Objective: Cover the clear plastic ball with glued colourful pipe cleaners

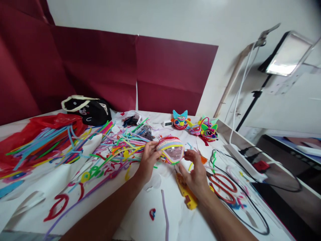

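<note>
A clear, rounded plastic shell (175, 153) is banded with rainbow stripes of pipe cleaner, and part of its see-through wall stays bare. My left hand (149, 157) grips it by the left side, thumb in front. On the opposite side, the fingers and thumb of my right hand (194, 169) are curled at the shell's right and lower edge. Partly hidden beneath that hand, a yellow glue gun (190, 197) lies on the table. Closer to me are a lilac pipe cleaner (165, 212) and a small red and blue pipe-cleaner piece (152, 214).
Loose pipe cleaners (125, 144) and a red plastic bag (57, 120) spread leftward. Finished pipe-cleaner figures (180, 121) stand at the back. Orange-handled scissors (225, 184), a black cable (263, 217) and a power strip (247, 164) lie right; a black pouch (96, 112) sits back left.
</note>
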### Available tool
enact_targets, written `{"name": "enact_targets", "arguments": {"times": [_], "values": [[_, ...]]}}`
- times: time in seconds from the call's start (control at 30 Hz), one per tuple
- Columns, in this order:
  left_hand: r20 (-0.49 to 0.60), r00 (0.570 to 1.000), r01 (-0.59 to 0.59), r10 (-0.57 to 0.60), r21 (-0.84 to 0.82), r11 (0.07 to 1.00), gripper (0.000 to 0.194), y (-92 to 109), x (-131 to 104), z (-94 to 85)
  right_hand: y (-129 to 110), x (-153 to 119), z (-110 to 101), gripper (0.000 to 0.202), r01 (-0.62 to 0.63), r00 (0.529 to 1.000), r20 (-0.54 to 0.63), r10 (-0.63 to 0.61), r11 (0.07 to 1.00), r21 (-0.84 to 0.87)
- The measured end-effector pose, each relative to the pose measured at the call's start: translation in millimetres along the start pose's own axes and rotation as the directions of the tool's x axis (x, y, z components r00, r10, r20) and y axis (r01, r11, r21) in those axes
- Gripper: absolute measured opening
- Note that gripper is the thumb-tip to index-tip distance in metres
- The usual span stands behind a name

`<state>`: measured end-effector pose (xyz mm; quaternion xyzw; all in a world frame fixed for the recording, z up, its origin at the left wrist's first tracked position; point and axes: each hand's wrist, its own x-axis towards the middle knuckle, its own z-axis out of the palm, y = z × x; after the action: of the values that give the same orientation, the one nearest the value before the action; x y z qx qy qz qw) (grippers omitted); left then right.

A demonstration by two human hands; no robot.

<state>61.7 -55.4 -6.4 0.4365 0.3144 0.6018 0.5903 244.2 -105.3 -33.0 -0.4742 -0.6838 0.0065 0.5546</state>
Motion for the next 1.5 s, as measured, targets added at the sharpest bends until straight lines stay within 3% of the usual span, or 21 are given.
{"name": "enact_targets", "arguments": {"times": [0.13,0.33,0.63,0.83,1.2,1.5], "values": [[0.008,0.998,0.059,-0.059,-0.055,0.997,0.055,3,1,1.5,-3,1,-2,0.047,-0.002,1.0,-0.006,0.002,1.0,0.026],[0.092,0.988,0.131,-0.12,-0.119,0.984,0.057,-1,6,-4.3,-4,3,-3,0.051,-0.052,0.998,-0.034,0.056,0.992,0.115],[0.206,0.974,0.108,-0.098,-0.039,0.993,0.065,-3,10,-11.0,-1,10,-3,0.053,-0.114,0.991,-0.042,0.127,0.966,0.231],[0.315,0.947,0.047,-0.055,0.032,0.998,0.086,-11,15,-15.6,2,11,-3,0.051,-0.172,0.981,-0.032,0.189,0.939,0.298],[0.222,0.974,0.012,-0.047,0.154,0.988,0.111,-15,4,-8.9,0,9,-1,0.056,-0.131,0.989,-0.028,0.144,0.955,0.265],[0.141,0.99,-0.007,-0.014,0.148,0.989,0.103,-19,2,-0.2,-2,10,-3,0.057,-0.087,0.995,-0.035,0.098,0.966,0.243]]}}
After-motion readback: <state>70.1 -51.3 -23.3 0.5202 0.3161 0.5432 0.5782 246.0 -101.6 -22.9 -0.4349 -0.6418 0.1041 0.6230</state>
